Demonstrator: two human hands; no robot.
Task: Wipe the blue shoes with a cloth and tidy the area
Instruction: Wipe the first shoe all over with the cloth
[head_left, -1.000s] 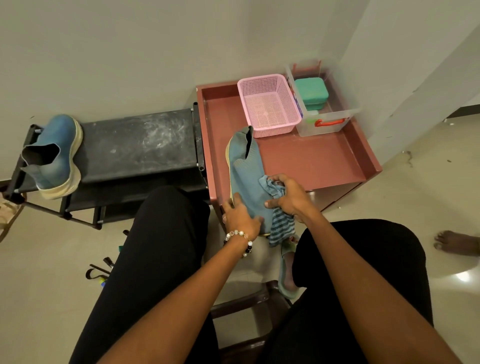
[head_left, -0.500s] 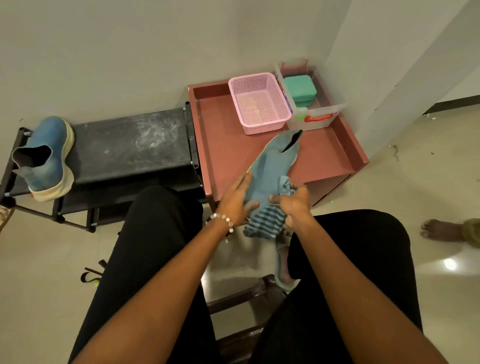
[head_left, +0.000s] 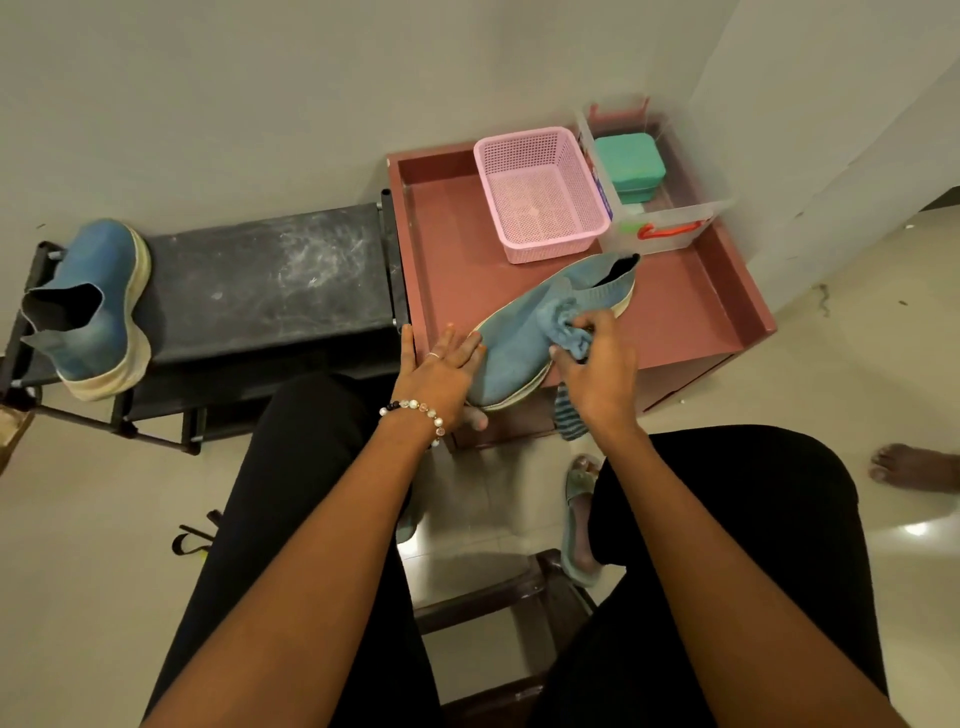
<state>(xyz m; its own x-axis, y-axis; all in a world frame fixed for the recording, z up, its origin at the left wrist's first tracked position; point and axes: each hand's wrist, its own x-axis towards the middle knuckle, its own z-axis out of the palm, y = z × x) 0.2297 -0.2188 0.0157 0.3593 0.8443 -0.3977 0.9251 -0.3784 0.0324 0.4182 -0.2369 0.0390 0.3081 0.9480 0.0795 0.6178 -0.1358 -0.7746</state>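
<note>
Shoe on rack: one blue shoe (head_left: 96, 306) with a cream sole is set at the left end of the black shoe rack (head_left: 260, 280), toe toward the wall.
Rack top: the dark fabric is marked with pale dusty scuffs.
Left hand (head_left: 441, 371): laid with straight, spread fingers against the toe end of the second blue shoe (head_left: 524, 338), thumb tucked under the sole; a beaded bracelet is worn at the wrist.
Shoe being wiped: laid on its side at the front edge of the red-brown surface (head_left: 691, 312), toe overhanging the edge, opening turned toward the clear box.
Right hand (head_left: 597, 374): fingers are curled round a bunched blue cloth (head_left: 569, 325), which is pressed onto the shoe's upper; a striped end of the cloth hangs below the hand.
Pink basket (head_left: 540, 195): placed at the back of the surface, just beyond the shoe.
Clear plastic box (head_left: 670, 218): set beside the basket on its right, a teal case (head_left: 629, 162) held inside.
Floor: a bare foot (head_left: 911, 467) is seen at the far right.
</note>
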